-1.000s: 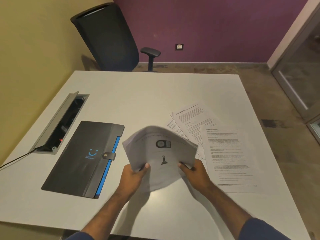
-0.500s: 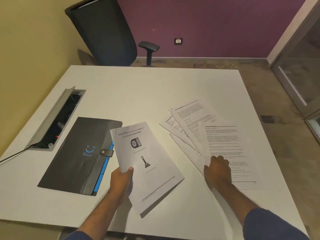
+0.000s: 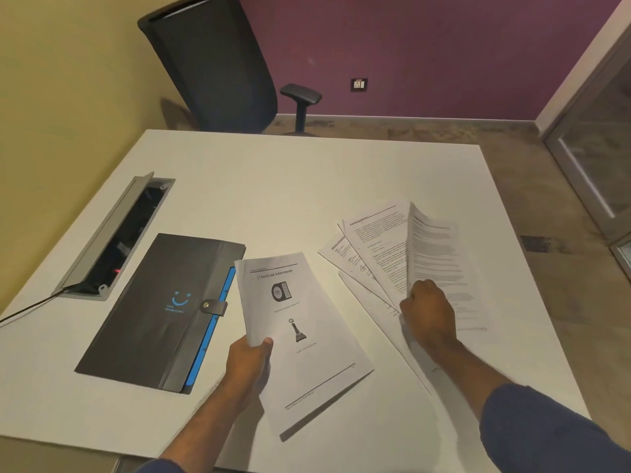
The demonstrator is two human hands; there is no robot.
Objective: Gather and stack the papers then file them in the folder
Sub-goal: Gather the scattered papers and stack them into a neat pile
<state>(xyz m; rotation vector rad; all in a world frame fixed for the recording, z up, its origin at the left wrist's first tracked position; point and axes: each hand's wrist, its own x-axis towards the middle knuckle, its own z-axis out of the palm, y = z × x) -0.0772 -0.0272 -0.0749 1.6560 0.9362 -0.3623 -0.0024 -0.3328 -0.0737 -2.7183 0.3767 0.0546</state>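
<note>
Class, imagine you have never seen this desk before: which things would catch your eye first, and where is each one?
Most striking are the papers: the left hand grips a printed stack near the front of the white table, while the right hand lifts a sheet from the fanned pages on the right. A dark folder with a blue smile lies closed on the left, and a black chair stands behind.

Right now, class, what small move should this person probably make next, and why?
Probably lift the top sheet across onto the stack held by the left hand: the right hand already pinches its raised edge, and other loose pages remain fanned.
</note>
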